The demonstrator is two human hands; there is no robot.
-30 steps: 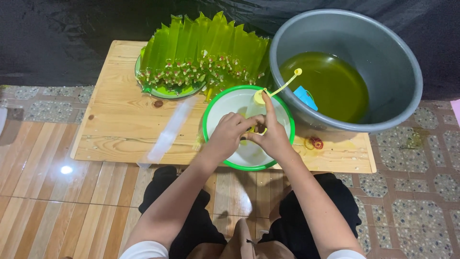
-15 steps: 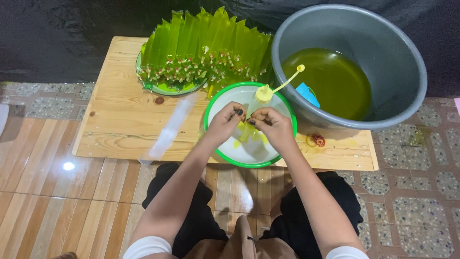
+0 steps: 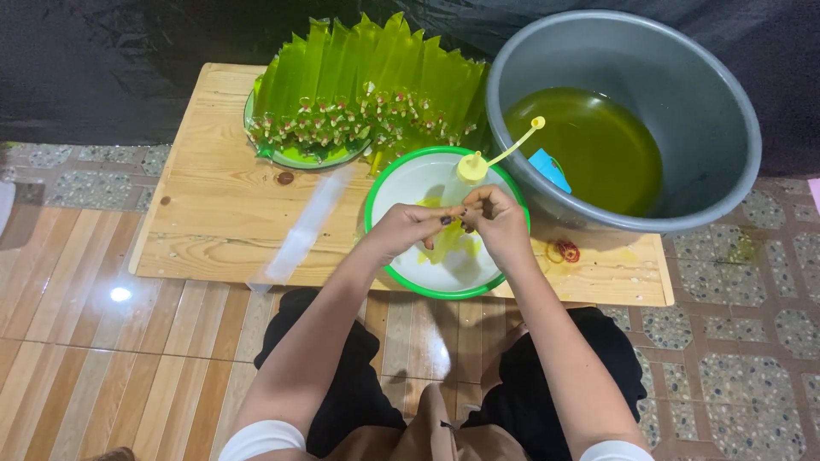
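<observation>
Both hands meet over a white bowl with a green rim (image 3: 401, 273). My left hand (image 3: 408, 229) and my right hand (image 3: 500, 220) pinch the top of a thin plastic pouch (image 3: 448, 245) of yellow-green liquid that hangs down into the bowl. A clear squeeze bottle with a yellow cap and long nozzle (image 3: 472, 169) stands in the bowl just behind my fingers. What my fingertips do at the pouch's neck is too small to tell.
A big grey basin (image 3: 709, 111) at the right holds green liquid and a blue scoop (image 3: 548, 168). A green plate (image 3: 295, 156) carries several filled green pouches fanned out. A clear plastic strip (image 3: 303, 229) and red rubber bands (image 3: 565, 251) lie on the low wooden table (image 3: 205, 213).
My hands have drawn closer together at the pouch's top, just in front of the squeeze bottle. The pouch stays hanging in the bowl.
</observation>
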